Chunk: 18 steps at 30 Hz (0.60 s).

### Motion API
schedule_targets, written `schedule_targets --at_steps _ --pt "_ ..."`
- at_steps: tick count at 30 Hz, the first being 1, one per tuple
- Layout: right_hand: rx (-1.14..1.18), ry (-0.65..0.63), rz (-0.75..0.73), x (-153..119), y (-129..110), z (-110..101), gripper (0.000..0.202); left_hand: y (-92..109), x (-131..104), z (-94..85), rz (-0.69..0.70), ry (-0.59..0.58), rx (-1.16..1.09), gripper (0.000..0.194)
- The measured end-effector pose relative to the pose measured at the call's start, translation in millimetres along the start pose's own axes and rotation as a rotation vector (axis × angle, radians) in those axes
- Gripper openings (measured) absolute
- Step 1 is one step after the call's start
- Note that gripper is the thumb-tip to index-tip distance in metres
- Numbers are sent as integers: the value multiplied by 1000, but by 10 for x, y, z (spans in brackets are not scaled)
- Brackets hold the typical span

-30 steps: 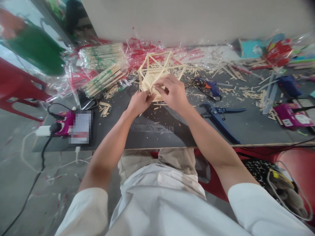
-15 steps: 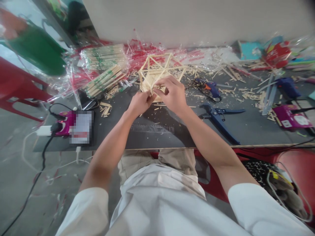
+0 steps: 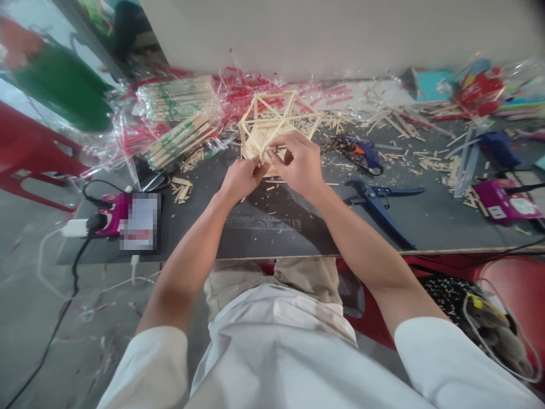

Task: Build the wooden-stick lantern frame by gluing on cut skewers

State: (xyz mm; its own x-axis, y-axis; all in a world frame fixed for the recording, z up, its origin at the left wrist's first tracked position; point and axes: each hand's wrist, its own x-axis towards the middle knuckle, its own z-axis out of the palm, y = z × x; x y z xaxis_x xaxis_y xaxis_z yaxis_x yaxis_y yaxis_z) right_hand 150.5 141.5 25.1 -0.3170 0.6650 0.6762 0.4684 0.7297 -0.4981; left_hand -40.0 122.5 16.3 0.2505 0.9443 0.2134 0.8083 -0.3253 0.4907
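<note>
A frame of pale wooden sticks (image 3: 272, 122) stands on the dark table, open struts at its top and a slatted part inside. My left hand (image 3: 243, 180) is closed at its near lower corner, thumb and fingertips pinched on the sticks. Just right of it, my right hand (image 3: 298, 162) is bent over the same corner, its thumb and forefinger drawn together near a stick joint. The fingertips of both hands almost meet. Whether a small piece lies between the right fingertips is too small to tell.
Blue cutters (image 3: 378, 207) and a blue glue gun (image 3: 361, 154) lie to the right. A clear ruler (image 3: 264, 222) is near the front edge. Bundled sticks (image 3: 183, 139) lie back left, a phone (image 3: 140, 221) and power strip (image 3: 113, 216) front left. Stick scraps are scattered about.
</note>
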Motion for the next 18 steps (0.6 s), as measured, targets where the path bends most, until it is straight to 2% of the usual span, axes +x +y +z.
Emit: schedule_targets --at_steps 11,18 --pt "45 -11 -15 -3 -2 -71 24 -2 5 -6 -16 -20 32 33" --pt "-36 109 -13 -32 118 -209 43 -32 12 20 -21 1 4 38"
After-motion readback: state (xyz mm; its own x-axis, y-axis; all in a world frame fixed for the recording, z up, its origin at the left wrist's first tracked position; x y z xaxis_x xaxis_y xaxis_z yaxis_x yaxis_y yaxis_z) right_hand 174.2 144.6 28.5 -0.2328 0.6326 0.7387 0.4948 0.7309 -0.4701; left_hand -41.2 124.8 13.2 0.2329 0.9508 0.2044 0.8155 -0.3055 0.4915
